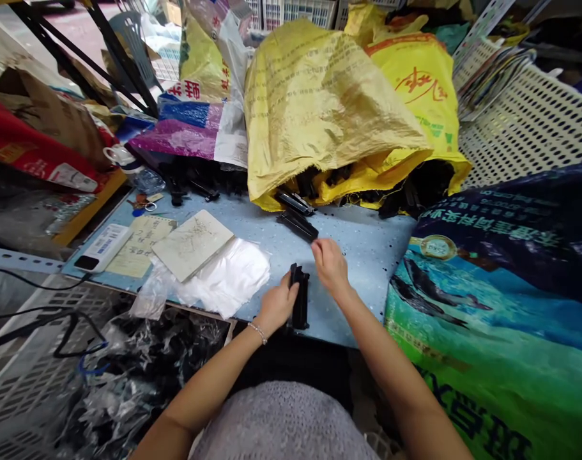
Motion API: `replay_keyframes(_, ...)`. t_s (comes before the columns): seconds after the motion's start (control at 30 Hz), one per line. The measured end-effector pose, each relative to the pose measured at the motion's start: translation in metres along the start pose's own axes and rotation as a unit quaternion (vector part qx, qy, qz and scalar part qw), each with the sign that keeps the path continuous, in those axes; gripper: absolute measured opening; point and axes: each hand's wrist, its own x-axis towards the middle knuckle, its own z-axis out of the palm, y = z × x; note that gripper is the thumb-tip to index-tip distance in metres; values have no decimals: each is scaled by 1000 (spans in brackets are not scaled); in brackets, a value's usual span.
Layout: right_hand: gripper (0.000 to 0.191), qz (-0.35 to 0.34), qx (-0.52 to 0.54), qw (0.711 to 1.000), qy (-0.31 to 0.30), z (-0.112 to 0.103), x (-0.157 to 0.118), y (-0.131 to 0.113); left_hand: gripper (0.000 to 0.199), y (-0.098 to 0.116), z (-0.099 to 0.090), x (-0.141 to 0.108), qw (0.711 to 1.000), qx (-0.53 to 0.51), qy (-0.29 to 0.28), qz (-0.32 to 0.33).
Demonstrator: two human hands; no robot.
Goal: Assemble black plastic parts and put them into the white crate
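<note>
My left hand [275, 308], with a beaded bracelet at the wrist, is closed around a long black plastic part [300, 299] at the table's near edge. This part stands lengthwise, pointing away from me. Curled fingers of my right hand [331, 264] meet the near end of another black plastic part [297, 226], which lies slanted on the table. Just behind it, a similar black part [295, 203] sticks out of the mouth of a yellow woven bag [319, 108]. The fingertips of my right hand are partly hidden.
Crumpled white plastic bags [233, 275] and a stained pad [193, 244] lie to the left on the blue table [358, 255]. Beyond are a white device [103, 248] and keys [142, 204]. A blue-green printed sack [492, 319] borders the right side; a white perforated basket [535, 115] stands behind it.
</note>
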Motion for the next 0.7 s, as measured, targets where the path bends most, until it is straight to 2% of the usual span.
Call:
replay_keyframes(0.03,33,10,-33,999,23,4,22,6,54,-3,5,-2,1000,23,3,-6)
replay_keyframes(0.1,35,25,-70,997,18,13,54,13,59,-5,10,0,999,32,13,0)
replay_keyframes(0.17,33,23,-79,997,6,21,60,10,63,-1,6,11,999,-34,30,14)
replay_keyframes(0.23,31,-6,-73,997,22,22,41,-2,68,8,-5,29,982,-185,44,7)
replay_keyframes(0.3,29,-67,-45,996,23,16,9,-19,66,19,-18,47,932,-359,46,-22)
replay_keyframes(0.37,26,-131,26,991,-18,4,-19,-34,54,30,-29,57,879,-474,47,-37)
replay_keyframes(0.43,24,-124,114,985,-39,-10,-30,-43,42,37,-36,54,849,-526,17,-40)
replay_keyframes(0.5,27,-64,156,986,-15,-20,-24,-43,39,41,-37,41,834,-545,-60,-53)
replay_keyframes(0.57,31,-35,150,988,11,-25,-8,-39,45,43,-36,24,829,-539,-137,-66)
replay_keyframes(0.6,35,-38,148,988,13,-24,1,-38,47,43,-35,17,835,-524,-155,-65)
replay_keyframes(0.63,39,-37,161,986,9,-23,8,-36,48,45,-34,11,846,-506,-157,-60)
replay_keyframes(0.7,48,9,231,973,-16,-19,14,-36,49,47,-34,6,870,-473,-132,-41)
